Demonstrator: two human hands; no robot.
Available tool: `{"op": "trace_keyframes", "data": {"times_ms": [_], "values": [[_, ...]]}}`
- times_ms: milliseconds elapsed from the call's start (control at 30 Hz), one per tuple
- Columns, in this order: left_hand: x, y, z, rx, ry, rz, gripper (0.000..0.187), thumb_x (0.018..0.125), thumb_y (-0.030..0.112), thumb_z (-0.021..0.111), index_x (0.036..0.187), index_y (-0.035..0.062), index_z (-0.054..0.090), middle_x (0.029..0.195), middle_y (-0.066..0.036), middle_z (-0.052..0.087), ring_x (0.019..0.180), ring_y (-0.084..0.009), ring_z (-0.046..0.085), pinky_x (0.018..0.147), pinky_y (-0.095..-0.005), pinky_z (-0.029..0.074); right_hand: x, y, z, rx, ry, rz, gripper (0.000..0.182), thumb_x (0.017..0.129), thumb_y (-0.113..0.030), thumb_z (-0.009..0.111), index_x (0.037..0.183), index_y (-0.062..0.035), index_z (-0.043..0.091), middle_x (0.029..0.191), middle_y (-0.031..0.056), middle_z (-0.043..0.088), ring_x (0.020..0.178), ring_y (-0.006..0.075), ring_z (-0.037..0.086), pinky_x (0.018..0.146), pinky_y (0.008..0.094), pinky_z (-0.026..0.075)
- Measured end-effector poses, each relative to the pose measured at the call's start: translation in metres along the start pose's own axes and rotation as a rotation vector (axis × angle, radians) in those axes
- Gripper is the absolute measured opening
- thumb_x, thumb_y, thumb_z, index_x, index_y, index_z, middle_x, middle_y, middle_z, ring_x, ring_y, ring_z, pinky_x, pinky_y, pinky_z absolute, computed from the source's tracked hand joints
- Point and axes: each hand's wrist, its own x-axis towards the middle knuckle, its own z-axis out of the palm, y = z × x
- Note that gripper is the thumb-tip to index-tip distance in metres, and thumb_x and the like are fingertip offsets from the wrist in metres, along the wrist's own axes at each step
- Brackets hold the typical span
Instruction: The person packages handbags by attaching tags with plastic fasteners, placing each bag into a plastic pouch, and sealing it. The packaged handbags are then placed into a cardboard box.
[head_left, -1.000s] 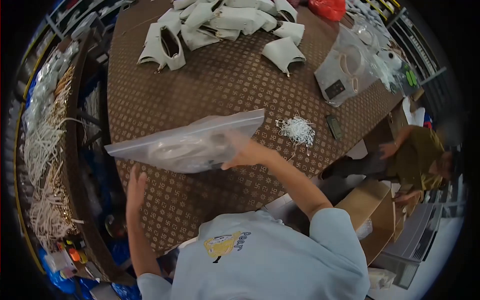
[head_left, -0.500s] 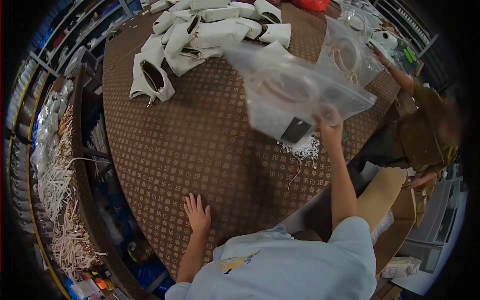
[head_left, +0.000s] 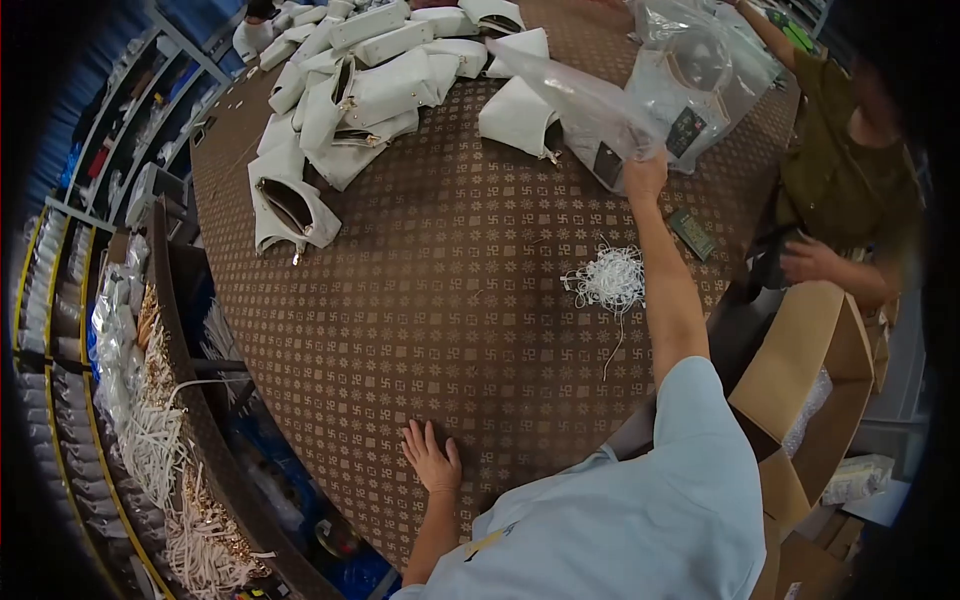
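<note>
My left hand (head_left: 432,456) lies flat on the brown patterned tabletop (head_left: 430,340), fingers spread and holding nothing. My right arm reaches far across, and my right hand (head_left: 645,178) grips the edge of a clear plastic bag (head_left: 575,95) with a dark rectangular patch low on it. Just beyond it is another clear plastic bag (head_left: 690,85) with a pale looped handle and a dark label showing. Left of the held bag rests a white handbag (head_left: 515,115). A tangle of white strings (head_left: 610,280) and a small green packet (head_left: 691,233) lie beside my right forearm.
White handbags (head_left: 385,95) are heaped at the far left of the table. A co-worker in an olive shirt (head_left: 835,150) stands at the right, near an open cardboard box (head_left: 800,350). Straps (head_left: 150,440) hang along the left side, by shelves (head_left: 130,120).
My right hand has carried the plastic bag farther away, toward the other bagged item. The green packet and string tangle are now uncovered. My left hand stays flat on the table.
</note>
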Motion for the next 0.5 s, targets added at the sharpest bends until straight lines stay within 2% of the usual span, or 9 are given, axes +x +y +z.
{"op": "trace_keyframes", "data": {"times_ms": [67, 133, 200, 233, 267, 300, 367, 433, 500], "values": [[0.001, 0.002, -0.002, -0.015, -0.011, -0.009, 0.049, 0.088, 0.029, 0.05, 0.132, 0.0089, 0.038, 0.145, -0.016, 0.024, 0.135, -0.0354, 0.018, 0.11, -0.0488, 0.014, 0.006, 0.018, 0.003, 0.004, 0.015, 0.152, 0.033, 0.075, -0.006, 0.06, 0.107, -0.0047, 0.055, 0.106, 0.0166, 0.056, 0.1, 0.0361, 0.053, 0.083, 0.039, 0.043], [0.001, 0.002, -0.001, -0.004, -0.022, -0.004, 0.05, 0.089, 0.03, 0.049, 0.132, 0.0082, 0.038, 0.145, -0.016, 0.024, 0.135, -0.0356, 0.018, 0.11, -0.0488, 0.014, 0.019, 0.039, 0.002, 0.207, -0.054, 0.112, 0.038, 0.074, -0.008, 0.061, 0.111, -0.004, 0.054, 0.105, 0.0182, 0.056, 0.1, 0.0374, 0.052, 0.083, 0.0406, 0.043], [0.003, -0.002, 0.002, 0.007, -0.054, 0.039, 0.05, 0.089, 0.031, 0.048, 0.132, 0.0075, 0.038, 0.145, -0.017, 0.024, 0.134, -0.0358, 0.019, 0.11, -0.0488, 0.014, 0.031, 0.052, -0.001, 0.085, -0.149, -0.064, 0.045, 0.075, -0.01, 0.063, 0.118, -0.005, 0.051, 0.108, 0.0174, 0.056, 0.101, 0.0369, 0.052, 0.084, 0.0409, 0.043], [0.003, -0.003, 0.005, 0.029, -0.033, 0.018, 0.05, 0.09, 0.032, 0.047, 0.132, 0.0064, 0.038, 0.145, -0.017, 0.024, 0.134, -0.036, 0.019, 0.11, -0.0488, 0.014, 0.025, 0.024, -0.02, -0.138, -0.308, 0.178, 0.063, 0.073, -0.018, 0.068, 0.13, -0.0091, 0.041, 0.12, 0.017, 0.05, 0.113, 0.0346, 0.047, 0.091, 0.0411, 0.041], [0.0, -0.005, 0.007, 0.051, -0.016, 0.002, 0.05, 0.091, 0.033, 0.046, 0.132, 0.0052, 0.038, 0.145, -0.017, 0.024, 0.134, -0.0361, 0.019, 0.11, -0.0488, 0.014, 0.018, 0.032, -0.021, -0.135, -0.319, 0.257, 0.083, 0.071, -0.025, 0.071, 0.139, -0.0131, 0.026, 0.132, 0.018, 0.04, 0.12, 0.034, 0.042, 0.097, 0.0419, 0.038], [0.0, -0.007, 0.009, 0.05, -0.052, 0.072, 0.05, 0.091, 0.033, 0.046, 0.132, 0.0052, 0.038, 0.145, -0.017, 0.024, 0.134, -0.0361, 0.019, 0.11, -0.0488, 0.014, 0.0, 0.012, -0.038, -0.111, -0.244, 0.258, 0.092, 0.07, -0.03, 0.072, 0.142, -0.0134, 0.018, 0.137, 0.0197, 0.033, 0.125, 0.0352, 0.037, 0.099, 0.0429, 0.036], [0.001, -0.01, 0.012, 0.048, 0.022, 0.049, 0.05, 0.093, 0.034, 0.041, 0.132, 0.0031, 0.038, 0.145, -0.018, 0.024, 0.134, -0.0365, 0.019, 0.109, -0.049, 0.014, -0.049, 0.003, -0.07, -0.048, -0.142, 0.183, 0.081, 0.073, -0.028, 0.07, 0.138, -0.0105, 0.026, 0.131, 0.0202, 0.04, 0.12, 0.0361, 0.041, 0.098, 0.0417, 0.037], [0.002, -0.017, 0.016, 0.093, -0.025, 0.122, 0.052, 0.095, 0.039, 0.035, 0.133, 0.0034, 0.038, 0.145, -0.017, 0.024, 0.134, -0.0354, 0.019, 0.109, -0.049, 0.015, -0.122, -0.016, -0.127, 0.022, -0.272, 0.25, 0.066, 0.077, -0.026, 0.065, 0.134, -0.0101, 0.035, 0.128, 0.0183, 0.044, 0.118, 0.0343, 0.043, 0.095, 0.0414, 0.039], [0.005, -0.026, 0.025, 0.067, 0.02, 0.089, 0.055, 0.096, 0.044, 0.03, 0.135, 0.0063, 0.038, 0.146, -0.014, 0.025, 0.135, -0.0341, 0.019, 0.108, -0.0497, 0.015, -0.204, -0.026, -0.194, -0.023, -0.38, 0.301, 0.052, 0.081, -0.023, 0.061, 0.128, -0.0109, 0.043, 0.127, 0.0146, 0.046, 0.116, 0.0308, 0.046, 0.093, 0.0408, 0.04]]}}
